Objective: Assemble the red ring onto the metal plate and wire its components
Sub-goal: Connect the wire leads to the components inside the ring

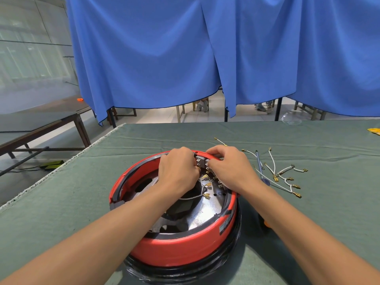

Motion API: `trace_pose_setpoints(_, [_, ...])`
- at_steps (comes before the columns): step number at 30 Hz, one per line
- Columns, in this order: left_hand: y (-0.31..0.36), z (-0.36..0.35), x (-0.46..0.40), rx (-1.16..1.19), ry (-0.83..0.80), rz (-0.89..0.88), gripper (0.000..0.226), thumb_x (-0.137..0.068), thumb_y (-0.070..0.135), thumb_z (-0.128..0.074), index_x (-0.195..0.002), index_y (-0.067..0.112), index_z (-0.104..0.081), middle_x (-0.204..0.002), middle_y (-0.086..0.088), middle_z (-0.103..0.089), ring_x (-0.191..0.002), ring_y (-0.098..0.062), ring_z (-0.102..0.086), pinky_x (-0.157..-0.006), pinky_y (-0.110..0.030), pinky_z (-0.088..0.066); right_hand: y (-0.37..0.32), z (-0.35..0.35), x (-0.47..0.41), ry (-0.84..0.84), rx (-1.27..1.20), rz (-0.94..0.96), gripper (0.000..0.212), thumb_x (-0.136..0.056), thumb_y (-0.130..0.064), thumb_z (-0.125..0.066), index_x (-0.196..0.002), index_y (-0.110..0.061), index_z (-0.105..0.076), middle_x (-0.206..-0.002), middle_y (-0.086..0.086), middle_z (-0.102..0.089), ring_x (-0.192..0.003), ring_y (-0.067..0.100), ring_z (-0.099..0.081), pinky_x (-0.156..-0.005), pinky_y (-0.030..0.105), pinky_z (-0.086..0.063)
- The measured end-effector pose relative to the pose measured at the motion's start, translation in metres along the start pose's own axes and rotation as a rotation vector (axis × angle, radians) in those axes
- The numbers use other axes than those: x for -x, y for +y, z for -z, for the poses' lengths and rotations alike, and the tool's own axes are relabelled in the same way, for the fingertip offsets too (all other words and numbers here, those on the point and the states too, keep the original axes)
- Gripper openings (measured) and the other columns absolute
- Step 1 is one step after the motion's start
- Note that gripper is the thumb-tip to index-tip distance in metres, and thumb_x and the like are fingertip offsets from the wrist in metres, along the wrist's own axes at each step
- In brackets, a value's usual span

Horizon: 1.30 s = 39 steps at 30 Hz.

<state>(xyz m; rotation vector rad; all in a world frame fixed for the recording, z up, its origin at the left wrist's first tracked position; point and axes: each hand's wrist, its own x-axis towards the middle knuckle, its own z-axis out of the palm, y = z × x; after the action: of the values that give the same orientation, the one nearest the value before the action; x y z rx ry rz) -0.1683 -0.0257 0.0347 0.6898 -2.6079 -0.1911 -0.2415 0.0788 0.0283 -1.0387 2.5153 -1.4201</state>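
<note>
A red ring (pixel 181 249) sits around a shiny metal plate (pixel 202 214) on a black base, in the middle of the green table. At the ring's far rim stands a grey terminal block (pixel 200 161) with brass connectors. My left hand (pixel 176 171) has its fingers curled at the block's left side, pinching something I cannot make out. My right hand (pixel 228 167) grips the far rim and the block's right side. White wires with brass terminals (pixel 206 189) lie inside the ring below the block.
Several loose white wires with brass terminals (pixel 287 177) and a screwdriver (pixel 260 163) lie on the green cloth (pixel 82 202) to the right of the ring. A blue curtain (pixel 185 58) hangs behind the table. The table's left edge runs diagonally at the left.
</note>
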Motion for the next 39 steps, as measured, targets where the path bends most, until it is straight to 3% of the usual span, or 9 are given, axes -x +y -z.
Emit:
trace_pose_setpoints(5, [0.001, 0.001, 0.002, -0.028, -0.001, -0.018, 0.017, -0.083, 0.020, -0.062, -0.070, 0.009, -0.067, -0.062, -0.002, -0.047, -0.081, -0.033, -0.058, -0.065, -0.032, -0.033, 0.001, 0.001, -0.001, -0.019, 0.006, 0.012, 0.024, -0.081, -0.012, -0.056, -0.094, -0.028, -0.069, -0.086, -0.009, -0.068, -0.084, 0.012, -0.063, -0.070, 0.023, -0.047])
trace_pose_setpoints(9, [0.003, 0.003, 0.001, -0.056, 0.023, -0.049, 0.016, -0.084, 0.018, -0.060, -0.071, 0.010, -0.066, -0.073, -0.006, -0.057, -0.090, -0.031, -0.055, -0.072, -0.033, -0.029, 0.002, 0.003, -0.002, -0.029, -0.018, -0.006, 0.027, -0.079, -0.007, -0.057, -0.086, -0.032, -0.065, -0.081, -0.012, -0.068, -0.074, 0.004, -0.061, -0.059, 0.010, -0.042])
trace_pose_setpoints(12, [0.003, 0.003, 0.000, -0.059, 0.005, -0.057, 0.021, -0.085, 0.019, -0.060, -0.065, 0.014, -0.055, -0.085, -0.008, -0.062, -0.095, -0.031, -0.054, -0.074, -0.034, -0.029, 0.001, 0.004, -0.002, -0.039, -0.035, -0.002, 0.029, -0.078, -0.005, -0.057, -0.089, -0.031, -0.066, -0.083, -0.012, -0.068, -0.080, 0.008, -0.063, -0.067, 0.018, -0.046])
trace_pose_setpoints(14, [0.002, 0.003, -0.001, -0.038, -0.006, -0.044, 0.022, -0.085, 0.021, -0.061, -0.065, 0.014, -0.057, -0.080, -0.008, -0.060, -0.092, -0.032, -0.055, -0.070, -0.033, -0.032, 0.001, 0.004, -0.002, -0.037, -0.031, -0.002, 0.030, -0.078, -0.006, -0.057, -0.092, -0.029, -0.068, -0.085, -0.010, -0.069, -0.083, 0.010, -0.063, -0.071, 0.024, -0.048])
trace_pose_setpoints(17, [0.001, 0.004, -0.002, -0.001, -0.025, -0.018, 0.022, -0.086, 0.024, -0.064, -0.070, 0.010, -0.067, -0.068, -0.005, -0.053, -0.085, -0.031, -0.057, -0.068, -0.034, -0.037, 0.002, 0.004, -0.002, -0.037, -0.014, 0.003, 0.031, -0.079, -0.006, -0.057, -0.097, -0.027, -0.070, -0.086, -0.010, -0.068, -0.083, 0.010, -0.062, -0.067, 0.019, -0.046])
trace_pose_setpoints(23, [-0.001, 0.009, 0.000, 0.034, -0.086, 0.000, 0.019, -0.086, 0.029, -0.063, -0.085, 0.014, -0.075, -0.084, -0.006, -0.068, -0.094, -0.026, -0.055, -0.079, -0.039, -0.047, 0.002, 0.004, -0.001, -0.043, -0.042, 0.009, 0.028, -0.081, -0.006, -0.056, -0.094, -0.029, -0.067, -0.080, -0.017, -0.064, -0.079, 0.005, -0.060, -0.065, 0.016, -0.045])
trace_pose_setpoints(29, [0.000, 0.018, 0.012, 0.069, 0.119, -0.079, 0.018, -0.084, 0.018, -0.057, -0.089, 0.019, -0.074, -0.092, 0.000, -0.068, -0.092, -0.021, -0.057, -0.073, -0.034, -0.048, 0.001, 0.003, -0.002, -0.038, -0.089, -0.002, 0.028, -0.080, -0.004, -0.057, -0.089, -0.029, -0.066, -0.081, -0.013, -0.067, -0.080, 0.007, -0.061, -0.068, 0.019, -0.045])
trace_pose_setpoints(33, [0.002, 0.018, 0.015, 0.070, -0.048, -0.059, 0.017, -0.079, 0.023, -0.059, -0.088, 0.025, -0.073, -0.090, 0.002, -0.071, -0.089, -0.022, -0.063, -0.066, -0.028, -0.045, 0.002, 0.002, -0.002, -0.026, -0.129, -0.017, 0.028, -0.080, -0.003, -0.057, -0.082, -0.029, -0.066, -0.079, -0.013, -0.067, -0.083, 0.012, -0.062, -0.071, 0.024, -0.045])
trace_pose_setpoints(39, [0.002, 0.012, 0.013, 0.013, -0.162, -0.087, 0.017, -0.085, 0.036, -0.063, -0.096, 0.027, -0.072, -0.097, 0.002, -0.069, -0.094, -0.022, -0.062, -0.071, -0.030, -0.045, 0.002, 0.002, -0.001, -0.020, -0.151, -0.020, 0.029, -0.079, -0.002, -0.058, -0.080, -0.030, -0.065, -0.078, -0.015, -0.066, -0.085, 0.013, -0.063, -0.076, 0.028, -0.047])
